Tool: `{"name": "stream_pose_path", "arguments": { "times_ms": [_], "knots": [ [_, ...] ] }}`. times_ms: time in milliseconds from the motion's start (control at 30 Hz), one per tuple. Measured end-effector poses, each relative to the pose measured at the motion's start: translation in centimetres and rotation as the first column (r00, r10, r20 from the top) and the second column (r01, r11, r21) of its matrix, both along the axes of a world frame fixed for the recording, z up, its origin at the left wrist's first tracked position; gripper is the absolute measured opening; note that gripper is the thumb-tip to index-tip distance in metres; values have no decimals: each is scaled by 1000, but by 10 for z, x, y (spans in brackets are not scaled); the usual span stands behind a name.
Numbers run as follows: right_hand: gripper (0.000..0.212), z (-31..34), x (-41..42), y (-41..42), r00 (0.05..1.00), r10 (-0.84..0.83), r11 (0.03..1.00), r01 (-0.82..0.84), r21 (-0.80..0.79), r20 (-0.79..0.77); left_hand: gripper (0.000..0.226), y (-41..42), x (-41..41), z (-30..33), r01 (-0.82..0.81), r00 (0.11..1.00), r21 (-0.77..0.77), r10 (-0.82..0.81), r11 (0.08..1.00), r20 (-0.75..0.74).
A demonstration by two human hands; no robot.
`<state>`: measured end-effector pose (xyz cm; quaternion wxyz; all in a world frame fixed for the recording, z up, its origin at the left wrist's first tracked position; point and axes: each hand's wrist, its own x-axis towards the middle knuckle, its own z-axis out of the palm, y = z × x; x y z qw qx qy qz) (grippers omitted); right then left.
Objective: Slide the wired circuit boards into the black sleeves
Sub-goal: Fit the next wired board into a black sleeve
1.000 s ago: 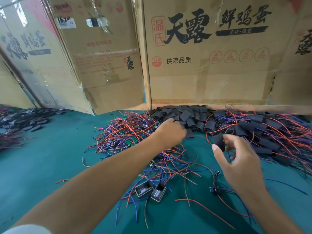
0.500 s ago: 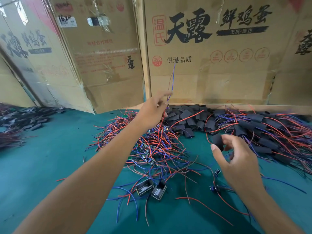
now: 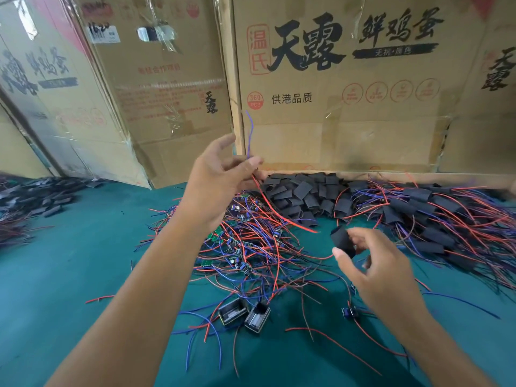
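Note:
My left hand [image 3: 220,182] is raised above the tangle of wired circuit boards [image 3: 245,247] and pinches the wires of one board; a blue wire [image 3: 249,132] stands up from the fingers and a red wire [image 3: 282,213] trails down to the right. The board itself is hidden behind the hand. My right hand [image 3: 374,269] holds one black sleeve [image 3: 342,241] between thumb and fingers, low and to the right of the tangle. A heap of loose black sleeves [image 3: 304,194] lies at the back by the cardboard.
Sleeved boards with red and blue wires [image 3: 435,219] are piled at the right. Two small black housings [image 3: 245,317] lie on the green table [image 3: 69,275] near me. More black sleeves [image 3: 36,194] lie at the far left. Cardboard boxes [image 3: 335,107] wall off the back.
My left hand went from reaching into the wire tangle to lifting up and back with one board's wires pinched. My right hand kept the black sleeve and barely shifted.

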<state>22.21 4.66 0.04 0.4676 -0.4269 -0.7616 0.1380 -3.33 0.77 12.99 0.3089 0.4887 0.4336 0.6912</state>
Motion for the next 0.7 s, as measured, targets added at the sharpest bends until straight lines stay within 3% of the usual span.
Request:
{"name": "stream_pose_path", "arguments": {
  "times_ms": [167,333,700],
  "knots": [
    [29,-4,-4,-2,964,203,979,-200,-37,174,52,-25,12,-19,-6,978,101,-15,995,206],
    [29,-3,0,1,942,209,978,-204,-47,261,40,-23,11,-55,-71,944,82,41,994,326],
    [32,0,0,-2,933,200,978,-207,-10,300,47,-17,8,-78,-108,944,81,76,991,320]
  ]
}}
